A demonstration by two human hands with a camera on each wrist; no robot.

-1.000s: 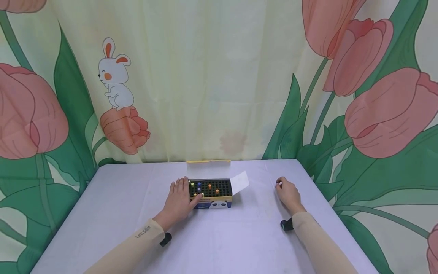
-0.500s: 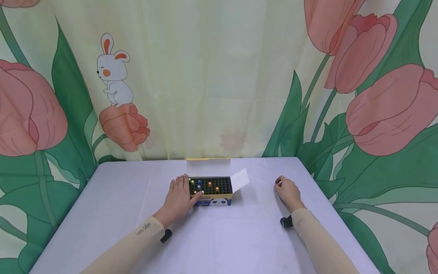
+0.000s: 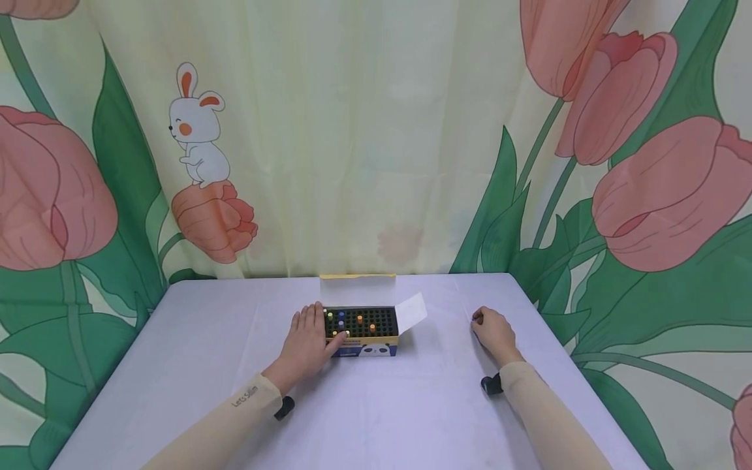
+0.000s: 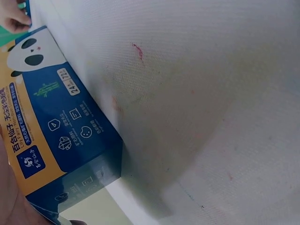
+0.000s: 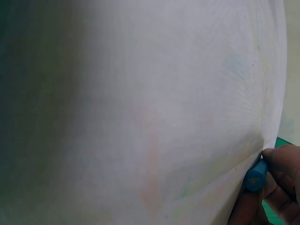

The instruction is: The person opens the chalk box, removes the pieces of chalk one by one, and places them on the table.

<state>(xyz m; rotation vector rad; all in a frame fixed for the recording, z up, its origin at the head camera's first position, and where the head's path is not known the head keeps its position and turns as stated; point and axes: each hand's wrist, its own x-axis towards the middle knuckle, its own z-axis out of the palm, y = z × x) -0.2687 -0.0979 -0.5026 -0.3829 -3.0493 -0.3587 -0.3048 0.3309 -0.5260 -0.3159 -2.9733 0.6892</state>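
In front of you hangs a pale cream curtain [image 3: 364, 130], softly creased, printed with big pink tulips [image 3: 660, 196] and broad green leaves [image 3: 125, 163] down both sides. On your left, a printed white rabbit [image 3: 204, 163] sits on a flower. Your tabletop [image 3: 405, 418] wears a whitish cloth [image 3: 194, 352] with faint coloured smears [image 4: 138, 51], under soft light.

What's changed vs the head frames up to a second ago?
Very little. Right hand, now pinching a blue faceted stick, shifted very slightly left and toward the person. No grasp or release visible. Unchanged: left hand resting against the blue-and-yellow rectangular cardboard box, its white side flap open.
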